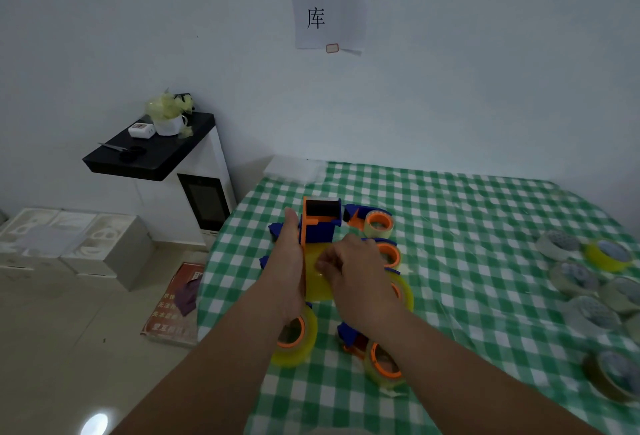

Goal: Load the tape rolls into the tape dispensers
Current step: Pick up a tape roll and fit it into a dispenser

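Roll in hand: yellow tape roll [317,282] sits between my two hands, seated on or against the orange-and-blue dispenser [320,223]; I cannot tell whether it is fully home on the hub.
Left hand: my left hand [289,261] lies along the dispenser's near side, thumb up beside the orange plate, fingers wrapped round the body and gripping it; palm side hidden.
Right hand: my right hand [356,272] is over the roll's face, fingertips curled and pinching at its surface, apparently at the tape end; the exact hold is hidden beneath my knuckles.
Risk, seating: if the roll is only partly on, a pull on the free end could tip it off the hub; cause, uneven push from my right fingers.
Risk, tape end: the loose end may stick back to the roll or to my fingertips; cause, a weak pinch.
Risk, blade: my thumb is close below the cutter head; a slip of my left grip could bring skin against it.
Just beyond my right hand: loaded dispensers [379,223] crowded touching or nearly so; an elbow or wrist sweep could knock them.
Under my wrists: two more loaded rolls [298,337]; same hazard.
Far right of my hands: spare rolls [585,282] on the green check cloth [467,226], well apart.
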